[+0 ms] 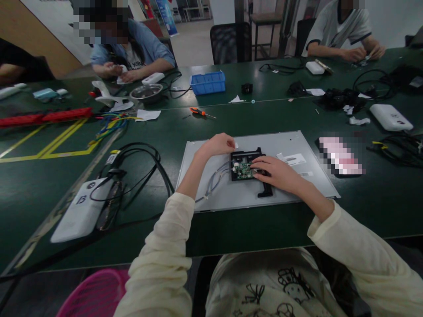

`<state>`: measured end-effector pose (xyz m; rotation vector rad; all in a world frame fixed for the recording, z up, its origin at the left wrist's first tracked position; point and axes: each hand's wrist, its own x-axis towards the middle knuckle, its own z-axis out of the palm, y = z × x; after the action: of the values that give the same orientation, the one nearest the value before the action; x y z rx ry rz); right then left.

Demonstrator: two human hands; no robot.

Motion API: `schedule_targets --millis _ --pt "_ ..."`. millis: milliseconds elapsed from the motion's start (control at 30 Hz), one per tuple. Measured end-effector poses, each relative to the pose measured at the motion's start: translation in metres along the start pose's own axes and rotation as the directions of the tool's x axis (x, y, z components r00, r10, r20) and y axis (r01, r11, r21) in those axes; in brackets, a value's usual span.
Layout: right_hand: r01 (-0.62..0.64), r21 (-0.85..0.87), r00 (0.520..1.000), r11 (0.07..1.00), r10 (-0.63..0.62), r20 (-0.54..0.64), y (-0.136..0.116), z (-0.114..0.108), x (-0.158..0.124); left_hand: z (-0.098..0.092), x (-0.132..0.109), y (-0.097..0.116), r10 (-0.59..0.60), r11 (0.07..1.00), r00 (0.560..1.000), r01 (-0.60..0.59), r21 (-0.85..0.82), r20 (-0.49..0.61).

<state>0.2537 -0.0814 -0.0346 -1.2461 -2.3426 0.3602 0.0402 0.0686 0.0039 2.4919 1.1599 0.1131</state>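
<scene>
A grey metal panel [297,185] lies flat on the green table in front of me. On it sits a black plastic frame [246,155] with a small green circuit board [243,169] inside. My left hand [216,145] is curled into a loose fist, resting on the panel at the frame's upper left corner. My right hand [276,174] lies over the right side of the board, fingers bent and pressing on it. Grey wires [214,181] run from the board to the left across the panel.
A white box with black cables [82,212] lies to the left. An orange screwdriver [198,112] and blue bin [208,82] sit farther back. Other people work across the table. A white device [390,117] and cables are at right. A pink basket [92,295] is below left.
</scene>
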Motion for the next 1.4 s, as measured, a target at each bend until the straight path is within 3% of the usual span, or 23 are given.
schedule_targets --millis 233,433,567,900,1100,1200,1400 --pt "0.005 0.033 0.999 0.999 -0.006 0.04 -0.001 -0.006 0.0 0.004 0.004 -0.005 -0.014 0.999 1.0 0.013 -0.048 -0.021" --pt "0.0 0.031 0.999 1.0 -0.002 0.042 0.001 -0.005 0.0 0.024 0.016 -0.012 -0.144 0.989 0.95 0.128 -0.076 -0.277" --pt "-0.006 0.013 0.999 1.0 0.005 0.041 0.001 -0.003 0.0 0.038 0.022 -0.017 -0.182 0.983 0.93 0.167 -0.071 -0.32" --pt "0.016 0.025 1.0 1.0 -0.016 0.019 0.002 -0.001 0.0 0.036 0.019 -0.014 -0.114 0.98 0.96 0.067 -0.187 -0.255" --pt "0.015 0.019 0.999 1.0 -0.015 0.03 0.002 -0.001 0.0 0.016 0.014 -0.01 -0.058 0.976 0.957 -0.006 -0.218 -0.285" --pt "0.008 0.019 0.999 1.0 -0.009 0.037 0.004 0.0 0.0 0.008 0.011 -0.005 -0.022 0.959 0.978 -0.038 -0.28 -0.208" --pt "0.012 0.02 0.999 1.0 -0.013 0.042 0.005 0.001 0.0 0.016 0.012 0.006 -0.088 0.979 0.988 0.062 -0.196 -0.124"
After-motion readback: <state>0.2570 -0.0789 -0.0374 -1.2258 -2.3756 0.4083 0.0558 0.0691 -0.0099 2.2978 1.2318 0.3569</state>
